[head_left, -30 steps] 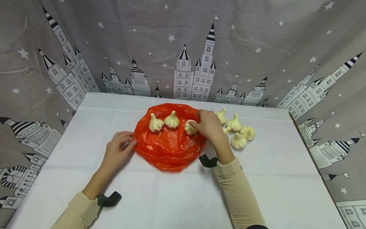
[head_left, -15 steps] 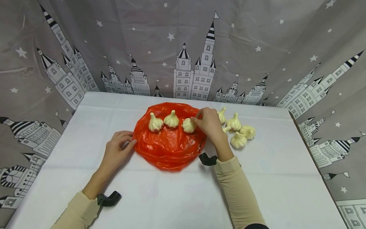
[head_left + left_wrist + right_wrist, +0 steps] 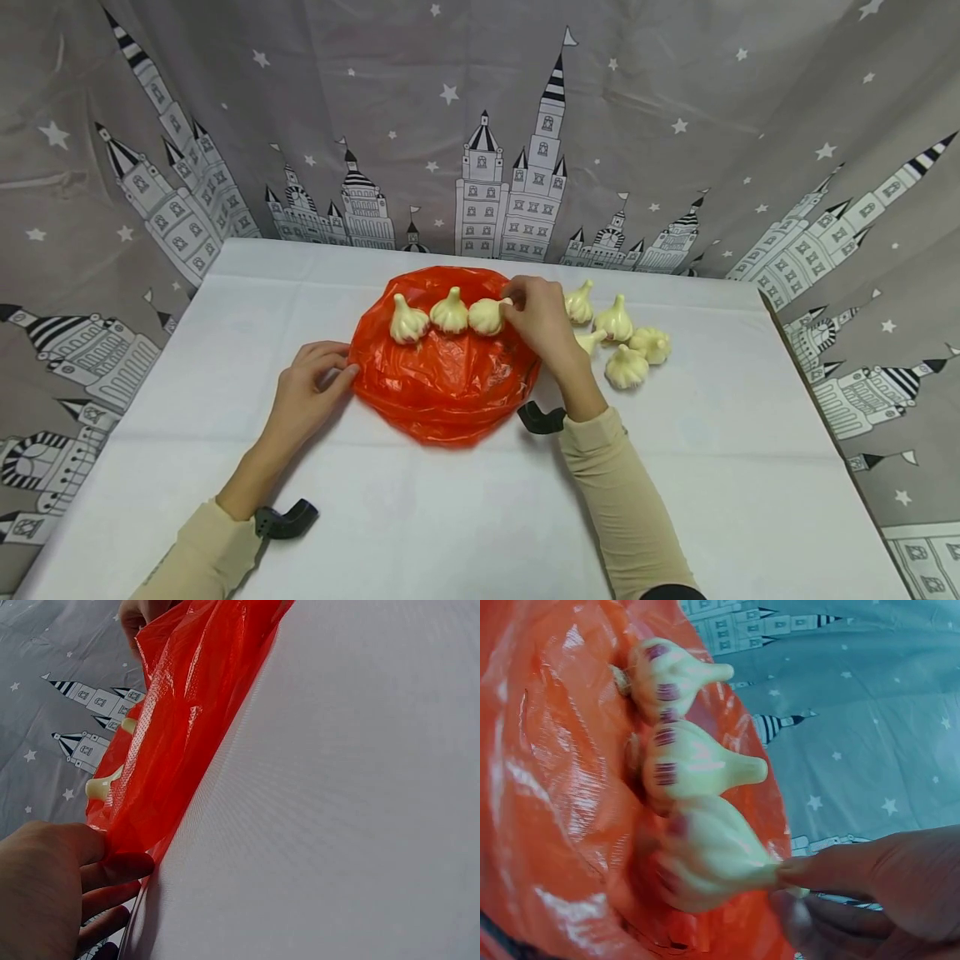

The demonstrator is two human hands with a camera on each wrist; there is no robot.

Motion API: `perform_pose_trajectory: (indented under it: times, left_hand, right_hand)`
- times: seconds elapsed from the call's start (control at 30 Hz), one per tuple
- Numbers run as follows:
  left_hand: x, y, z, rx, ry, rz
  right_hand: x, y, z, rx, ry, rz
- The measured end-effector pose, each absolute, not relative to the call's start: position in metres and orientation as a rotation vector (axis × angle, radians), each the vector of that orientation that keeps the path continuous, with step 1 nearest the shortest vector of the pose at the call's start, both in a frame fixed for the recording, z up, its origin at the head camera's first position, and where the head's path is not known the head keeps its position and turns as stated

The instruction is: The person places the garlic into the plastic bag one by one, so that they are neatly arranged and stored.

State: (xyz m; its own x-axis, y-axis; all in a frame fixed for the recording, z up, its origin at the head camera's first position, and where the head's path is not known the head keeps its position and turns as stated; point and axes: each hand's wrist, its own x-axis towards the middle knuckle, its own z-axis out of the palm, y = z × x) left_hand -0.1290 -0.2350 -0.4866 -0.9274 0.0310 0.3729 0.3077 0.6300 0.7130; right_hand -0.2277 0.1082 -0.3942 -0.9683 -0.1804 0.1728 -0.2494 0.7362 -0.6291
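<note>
A red plastic bag (image 3: pixel 442 392) lies spread on the table, its rim rolled into a low bowl shape. Two pale garlic bulbs (image 3: pixel 450 312) with purple marks sit upright inside, side by side. My right hand (image 3: pixel 542 321) pinches the stem of a third garlic bulb (image 3: pixel 716 855) between thumb and fingers. That bulb leans sideways, right beside the middle one. At the bag's left edge, my left hand (image 3: pixel 311 390) holds the rim, thumb on one side and fingers (image 3: pixel 112 874) on the other.
Several more garlic bulbs (image 3: pixel 626 367) are grouped on the white tablecloth (image 3: pixel 720 450) to the right of the bag, close to my right wrist. Behind the table hangs a grey curtain (image 3: pixel 315 75) printed with castles and stars.
The third bulb has shifted left and slightly back, up to the other two, and now tilts with its stem to the right. My left hand has stayed at the bag's edge.
</note>
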Motion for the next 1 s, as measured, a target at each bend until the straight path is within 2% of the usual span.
perform_pose_trajectory:
  times: [0.5,0.77,1.0]
  left_hand:
    - [-0.130,-0.235,-0.488,-0.271,-2.530,-1.188]
    - [-0.129,-0.235,-0.486,-0.271,-2.535,-1.199]
    - [-0.129,-0.235,-0.486,-0.264,-2.540,-1.197]
  right_hand:
    - [-0.234,0.097,-0.406,0.408,-2.594,1.107]
    - [-0.232,0.092,-0.412,0.306,-2.617,1.056]
    - [-0.232,0.088,-0.414,0.353,-2.695,1.031]
